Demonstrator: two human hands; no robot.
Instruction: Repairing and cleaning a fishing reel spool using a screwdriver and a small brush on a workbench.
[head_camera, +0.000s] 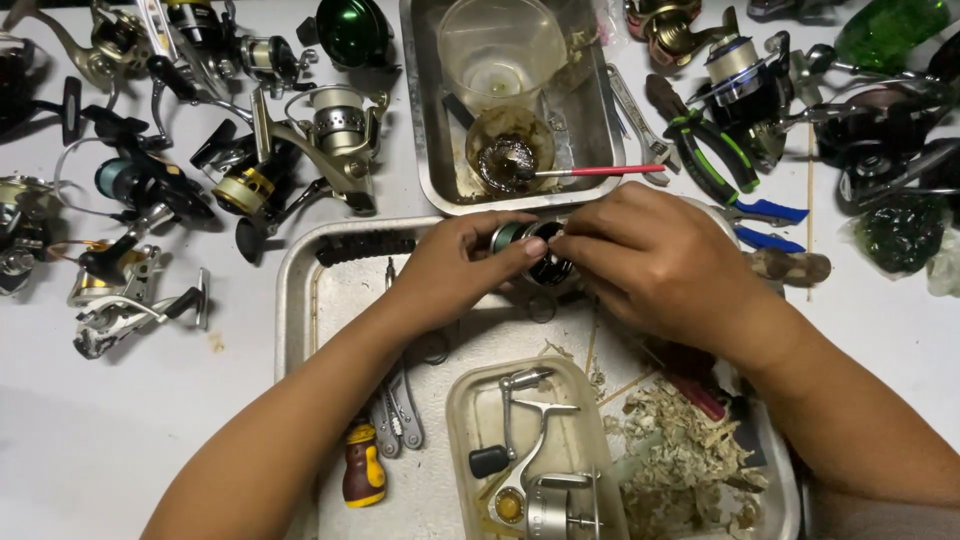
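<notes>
My left hand (455, 265) and my right hand (655, 262) meet over a large metal tray (296, 290). Both grip a small round fishing reel part (535, 252), dark with a green band, held between the fingertips. My left thumb and fingers pinch its left side; my right fingers close over its right side. Below the hands, a clear plastic tub (470, 410) in the tray holds a silver reel body (545, 470) with a handle.
A smaller metal tray (425, 120) at the back holds a clear cup (500, 50), a greasy dish (510, 150) and a red-handled brush (595, 171). Several fishing reels (300, 150) crowd the white table left and right. Pliers (715, 155), a wrench (635, 115), a stubby screwdriver (362, 470) and wood shavings (680, 460) lie near.
</notes>
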